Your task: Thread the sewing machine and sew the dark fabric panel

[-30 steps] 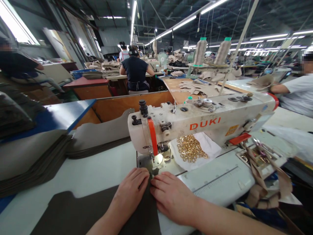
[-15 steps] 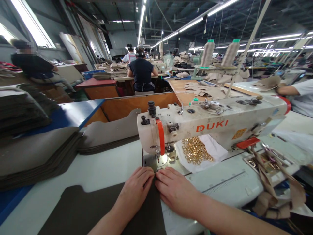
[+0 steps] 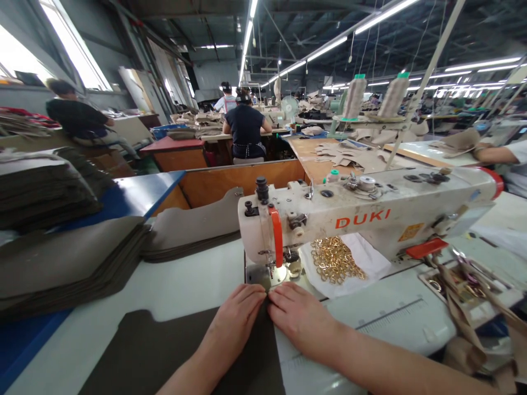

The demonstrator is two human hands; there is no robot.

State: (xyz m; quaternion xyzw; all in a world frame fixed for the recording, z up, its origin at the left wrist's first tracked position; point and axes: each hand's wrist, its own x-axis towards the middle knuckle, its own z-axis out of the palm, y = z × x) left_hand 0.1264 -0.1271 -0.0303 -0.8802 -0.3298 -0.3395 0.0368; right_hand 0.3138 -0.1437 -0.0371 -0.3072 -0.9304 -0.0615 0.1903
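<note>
A dark grey-brown fabric panel [image 3: 177, 345] lies on the machine bed, its far edge close to the needle of a white sewing machine [image 3: 313, 219]. My left hand [image 3: 241, 310] pinches that edge with closed fingers. Right beside it, my right hand [image 3: 300, 315] grips the same edge at the panel's corner, fingertips almost touching the left ones. The lit needle area [image 3: 279, 274] is just beyond my fingertips. Whatever small piece may lie between the fingertips is hidden.
Gold metal rings [image 3: 333, 260] lie on a white sheet under the machine arm. Stacked panels [image 3: 82, 258] stand to the left. A tray [image 3: 473, 285] with fabric straps sits at the right. A person [image 3: 246, 129] works ahead; another person's arm [image 3: 500, 153] shows at right.
The whole view has shifted slightly to the right and down. Both hands keep the same hold on the panel's edge near the needle.
</note>
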